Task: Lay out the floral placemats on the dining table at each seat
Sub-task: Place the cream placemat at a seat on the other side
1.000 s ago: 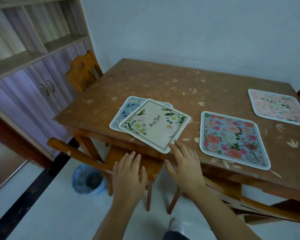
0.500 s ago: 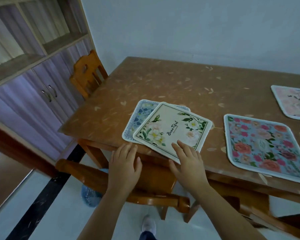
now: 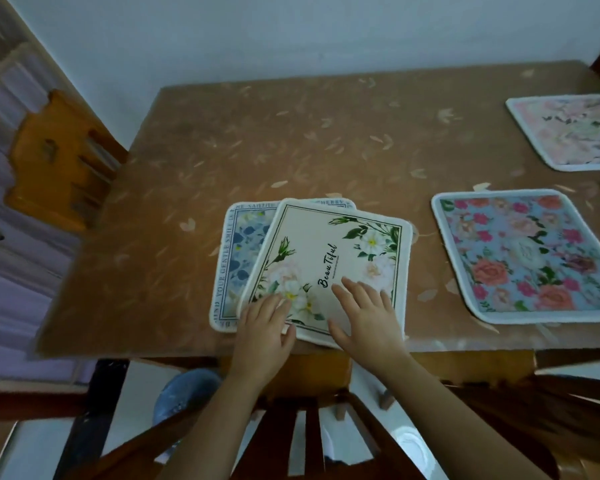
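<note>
A cream placemat point(image 3: 329, 251) with white flowers and the word "Beautiful" lies skewed on top of a blue floral placemat point(image 3: 231, 251) at the near edge of the brown dining table point(image 3: 291, 140). My left hand point(image 3: 264, 336) lies with straight fingers on the cream mat's near left corner. My right hand point(image 3: 366, 315) rests flat on the same mat, fingers spread. To the right a light blue mat with pink roses point(image 3: 527, 254) lies flat. A pale pink floral mat point(image 3: 568, 131) sits at the far right.
A wooden chair point(image 3: 59, 157) stands at the table's left end beside a purple cabinet point(image 3: 11, 258). Another chair back point(image 3: 309, 431) is directly below my arms. A blue basket point(image 3: 184, 393) sits on the floor under the table. A white wall runs behind.
I have stepped closer and now look more steeply down at the table. Both hands moved forward from the table's edge onto the cream placemat.
</note>
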